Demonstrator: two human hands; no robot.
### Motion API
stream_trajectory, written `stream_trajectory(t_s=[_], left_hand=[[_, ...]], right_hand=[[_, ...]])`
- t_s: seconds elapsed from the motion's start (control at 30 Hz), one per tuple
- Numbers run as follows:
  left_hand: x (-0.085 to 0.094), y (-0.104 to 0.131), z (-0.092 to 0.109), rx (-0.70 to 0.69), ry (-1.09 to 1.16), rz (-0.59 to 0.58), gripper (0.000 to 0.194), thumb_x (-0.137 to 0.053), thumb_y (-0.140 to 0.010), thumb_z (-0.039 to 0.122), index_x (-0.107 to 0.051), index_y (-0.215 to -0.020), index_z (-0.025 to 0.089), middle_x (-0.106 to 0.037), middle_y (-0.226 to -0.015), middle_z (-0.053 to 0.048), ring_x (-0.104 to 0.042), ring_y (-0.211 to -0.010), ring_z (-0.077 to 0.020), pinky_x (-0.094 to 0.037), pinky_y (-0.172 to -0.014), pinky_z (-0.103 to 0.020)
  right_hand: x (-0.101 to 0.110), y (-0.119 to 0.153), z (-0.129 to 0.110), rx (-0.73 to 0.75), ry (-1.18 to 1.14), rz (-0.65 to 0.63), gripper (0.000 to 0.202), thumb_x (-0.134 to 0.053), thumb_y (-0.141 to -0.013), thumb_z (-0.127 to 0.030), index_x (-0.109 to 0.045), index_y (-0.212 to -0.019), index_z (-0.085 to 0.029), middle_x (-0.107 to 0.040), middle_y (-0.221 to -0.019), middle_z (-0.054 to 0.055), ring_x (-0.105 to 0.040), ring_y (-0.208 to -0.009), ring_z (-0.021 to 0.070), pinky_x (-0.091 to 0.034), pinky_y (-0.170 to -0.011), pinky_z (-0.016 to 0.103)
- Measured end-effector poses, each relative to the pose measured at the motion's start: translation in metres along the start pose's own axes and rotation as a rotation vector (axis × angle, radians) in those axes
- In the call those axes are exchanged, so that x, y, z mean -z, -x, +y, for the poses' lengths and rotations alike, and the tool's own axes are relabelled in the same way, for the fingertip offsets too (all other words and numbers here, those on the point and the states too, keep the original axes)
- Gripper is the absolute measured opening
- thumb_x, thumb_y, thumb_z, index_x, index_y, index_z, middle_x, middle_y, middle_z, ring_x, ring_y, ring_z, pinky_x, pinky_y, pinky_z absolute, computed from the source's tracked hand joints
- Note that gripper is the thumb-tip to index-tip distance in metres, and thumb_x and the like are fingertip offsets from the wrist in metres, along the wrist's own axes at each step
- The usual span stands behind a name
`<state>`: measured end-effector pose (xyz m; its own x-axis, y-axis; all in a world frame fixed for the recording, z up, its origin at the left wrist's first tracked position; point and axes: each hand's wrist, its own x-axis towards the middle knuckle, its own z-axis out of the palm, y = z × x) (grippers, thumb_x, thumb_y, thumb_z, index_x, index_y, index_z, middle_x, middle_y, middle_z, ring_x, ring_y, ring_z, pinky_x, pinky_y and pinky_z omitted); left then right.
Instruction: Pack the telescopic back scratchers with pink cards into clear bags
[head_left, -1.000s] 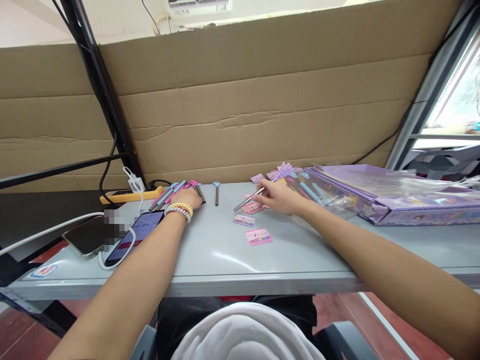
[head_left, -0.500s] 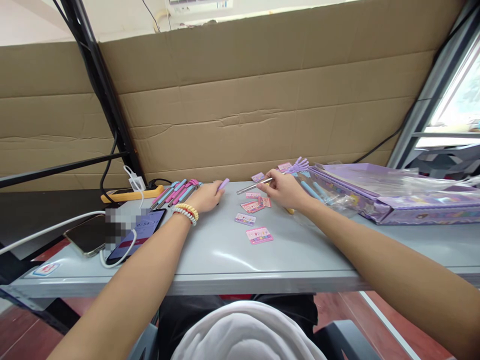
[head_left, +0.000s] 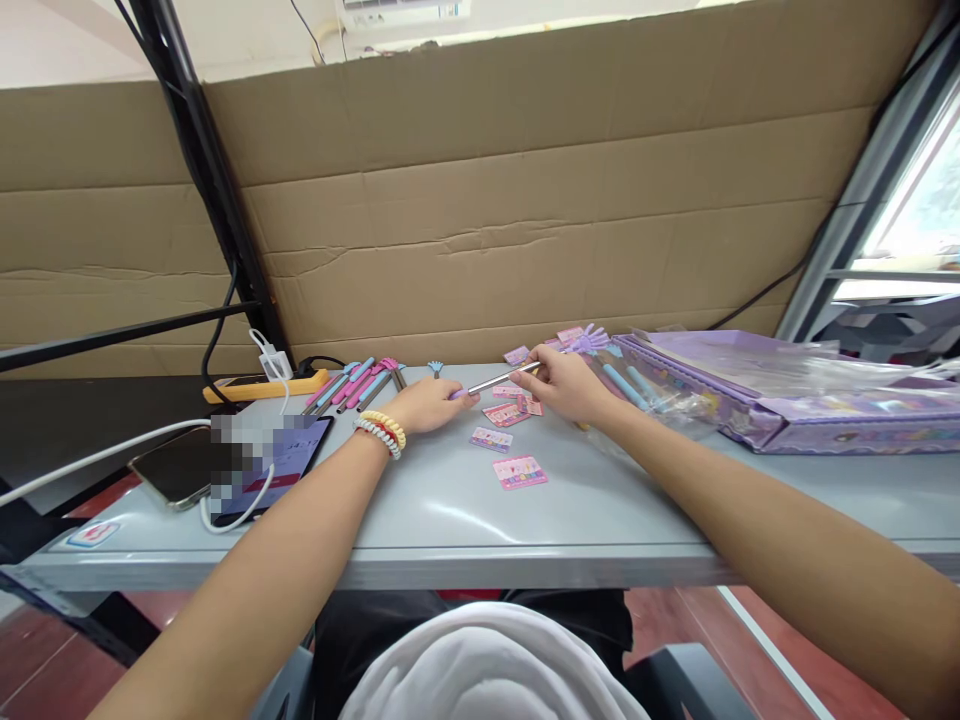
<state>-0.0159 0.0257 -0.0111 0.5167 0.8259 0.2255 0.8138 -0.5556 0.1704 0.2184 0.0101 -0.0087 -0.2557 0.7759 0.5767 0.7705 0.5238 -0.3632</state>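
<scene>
My left hand (head_left: 429, 404) is closed on a purple handle (head_left: 458, 394), most of it hidden by the fingers. My right hand (head_left: 561, 384) pinches the silver rod of a back scratcher (head_left: 495, 381) whose purple hand-shaped head (head_left: 590, 339) sticks out beyond my fingers. The rod's free end meets the purple handle; whether it sits inside cannot be made out. Left of my left hand lie several pink and blue back scratchers (head_left: 358, 385). Small printed pink and purple cards (head_left: 520, 472) are scattered below and between my hands.
At right stands a purple box (head_left: 810, 430) with clear plastic on it. Blue handles (head_left: 624, 386) lie in a clear bag beside it. Two phones, one a dark phone (head_left: 176, 468), a white cable and a yellow power strip (head_left: 307, 385) occupy the left. Cardboard (head_left: 487, 220) walls the back.
My left hand has moved right and turned the purple handle toward the rod, so their ends now meet. A small blue hand-shaped head has come into view behind my left hand.
</scene>
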Motion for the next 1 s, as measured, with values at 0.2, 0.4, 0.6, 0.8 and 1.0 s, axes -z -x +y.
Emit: stream_trajectory(t_s=[0.2,0.4,0.6,0.8,1.0], left_hand=[[0.004,0.004,0.01,-0.023,-0.011,0.021,0.06,-0.03,-0.08,0.067,-0.057,-0.06,0.018,-0.056,-0.057,-0.003,-0.046,-0.052,-0.0141,-0.028,-0.048,-0.027],[0.004,0.004,0.01,-0.097,0.062,0.137,0.04,-0.038,-0.083,0.05,-0.064,-0.088,0.021,-0.063,-0.07,-0.001,-0.052,-0.063,-0.015,-0.036,-0.059,-0.026],[0.005,0.003,0.011,-0.145,0.099,0.165,0.038,-0.037,-0.085,0.044,-0.062,-0.102,0.021,-0.065,-0.079,-0.001,-0.054,-0.07,-0.0148,-0.038,-0.066,-0.025],[0.004,0.003,0.012,-0.136,0.081,0.138,0.036,-0.037,-0.086,0.042,-0.063,-0.1,0.021,-0.066,-0.083,-0.002,-0.056,-0.073,-0.0159,-0.04,-0.067,-0.026],[0.003,0.004,0.012,-0.147,0.026,0.154,0.035,-0.037,-0.087,0.041,-0.063,-0.098,0.021,-0.067,-0.081,-0.003,-0.057,-0.071,-0.016,-0.04,-0.066,-0.026]], right_hand=[[-0.001,-0.001,0.001,-0.008,-0.003,-0.014,0.03,-0.051,-0.08,-0.05,-0.049,-0.084,-0.02,-0.06,-0.055,-0.001,-0.056,-0.055,0.0164,-0.033,-0.051,0.025],[0.001,-0.001,0.003,-0.016,0.035,0.036,0.029,-0.05,-0.08,-0.05,-0.05,-0.083,-0.021,-0.059,-0.053,-0.001,-0.055,-0.053,0.0164,-0.033,-0.052,0.025],[0.0,-0.001,0.005,-0.017,0.024,0.057,0.03,-0.051,-0.08,-0.051,-0.048,-0.081,-0.021,-0.059,-0.054,-0.001,-0.055,-0.053,0.0163,-0.033,-0.051,0.025],[-0.003,0.0,0.002,-0.041,0.018,0.037,0.032,-0.049,-0.08,-0.052,-0.048,-0.082,-0.02,-0.058,-0.053,-0.001,-0.053,-0.051,0.0158,-0.033,-0.05,0.025],[-0.004,0.002,-0.001,-0.064,-0.045,-0.038,0.027,-0.047,-0.083,-0.047,-0.047,-0.082,-0.02,-0.059,-0.055,-0.001,-0.055,-0.055,0.0163,-0.035,-0.053,0.025]])
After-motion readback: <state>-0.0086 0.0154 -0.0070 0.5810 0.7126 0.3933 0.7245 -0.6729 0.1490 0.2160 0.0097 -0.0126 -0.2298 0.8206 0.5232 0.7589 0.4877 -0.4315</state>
